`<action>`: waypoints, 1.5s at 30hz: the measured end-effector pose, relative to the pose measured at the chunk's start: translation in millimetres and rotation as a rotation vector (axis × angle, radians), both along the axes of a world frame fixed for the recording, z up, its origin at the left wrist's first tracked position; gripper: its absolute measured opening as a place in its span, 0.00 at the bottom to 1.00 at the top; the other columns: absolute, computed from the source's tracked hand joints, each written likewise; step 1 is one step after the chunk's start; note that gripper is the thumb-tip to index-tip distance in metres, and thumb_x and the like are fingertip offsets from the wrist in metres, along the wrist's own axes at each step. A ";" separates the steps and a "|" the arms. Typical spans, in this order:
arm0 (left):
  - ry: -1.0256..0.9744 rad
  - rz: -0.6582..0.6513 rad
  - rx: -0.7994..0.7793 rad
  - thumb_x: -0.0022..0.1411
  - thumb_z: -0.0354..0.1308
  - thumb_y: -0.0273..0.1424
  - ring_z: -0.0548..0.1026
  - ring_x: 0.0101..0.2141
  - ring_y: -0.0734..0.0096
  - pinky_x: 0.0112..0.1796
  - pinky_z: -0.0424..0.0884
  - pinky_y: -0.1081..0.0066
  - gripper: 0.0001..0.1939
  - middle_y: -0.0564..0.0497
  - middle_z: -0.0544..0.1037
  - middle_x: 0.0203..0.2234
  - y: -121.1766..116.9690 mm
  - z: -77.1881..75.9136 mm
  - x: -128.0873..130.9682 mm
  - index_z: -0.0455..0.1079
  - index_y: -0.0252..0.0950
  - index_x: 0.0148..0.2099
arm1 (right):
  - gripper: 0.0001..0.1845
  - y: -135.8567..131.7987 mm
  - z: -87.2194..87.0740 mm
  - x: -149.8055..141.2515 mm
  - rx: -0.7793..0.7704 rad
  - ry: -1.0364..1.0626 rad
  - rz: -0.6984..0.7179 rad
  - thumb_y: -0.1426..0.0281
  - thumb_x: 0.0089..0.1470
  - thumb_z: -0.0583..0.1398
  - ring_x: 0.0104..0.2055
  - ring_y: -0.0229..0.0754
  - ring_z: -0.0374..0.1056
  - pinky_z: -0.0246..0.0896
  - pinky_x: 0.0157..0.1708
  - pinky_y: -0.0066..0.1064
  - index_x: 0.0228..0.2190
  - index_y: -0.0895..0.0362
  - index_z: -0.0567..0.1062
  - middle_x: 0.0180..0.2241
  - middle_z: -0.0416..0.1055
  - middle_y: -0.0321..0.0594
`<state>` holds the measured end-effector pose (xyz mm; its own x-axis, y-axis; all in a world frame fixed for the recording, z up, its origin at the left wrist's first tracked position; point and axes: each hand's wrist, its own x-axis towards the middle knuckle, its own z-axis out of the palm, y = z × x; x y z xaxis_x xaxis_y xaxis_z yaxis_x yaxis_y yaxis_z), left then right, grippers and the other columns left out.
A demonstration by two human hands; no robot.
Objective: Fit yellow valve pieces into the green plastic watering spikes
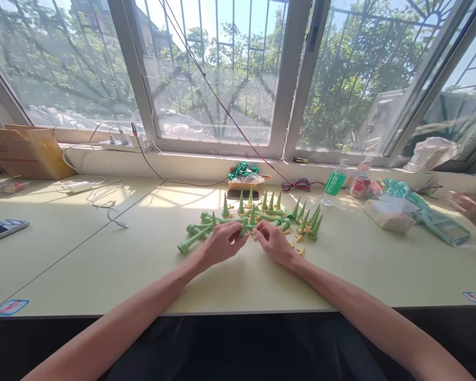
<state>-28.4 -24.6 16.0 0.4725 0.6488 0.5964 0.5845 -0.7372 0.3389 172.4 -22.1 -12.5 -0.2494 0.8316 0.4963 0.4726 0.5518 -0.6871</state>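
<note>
Left hand here, fingers pinching green cone, tip up, just above worktop; right hand close beside it, fingertips drawn together, cannot tell whether they grip anything; behind both, more upright cones crowding in, small yellow pieces scattered among them; green tubes lying off to left, phone just beyond

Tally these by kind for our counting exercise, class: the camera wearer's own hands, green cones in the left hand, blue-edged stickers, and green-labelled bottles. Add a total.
Own hands: 2 (left hand, right hand)
Held green cone: 1
Blue-edged stickers: 2 (left sticker, right sticker)
Green-labelled bottle: 1
Total: 6
</note>
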 end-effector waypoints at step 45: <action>-0.016 0.244 -0.067 0.64 0.55 0.33 0.66 0.22 0.71 0.26 0.61 0.71 0.13 0.54 0.67 0.21 4.8 -21.2 -4.7 0.59 0.37 0.28 | 0.25 0.6 -9.7 -3.4 0.171 -0.299 0.119 0.77 0.58 0.56 0.52 0.47 0.68 0.65 0.48 0.39 0.57 0.56 0.65 0.56 0.68 0.48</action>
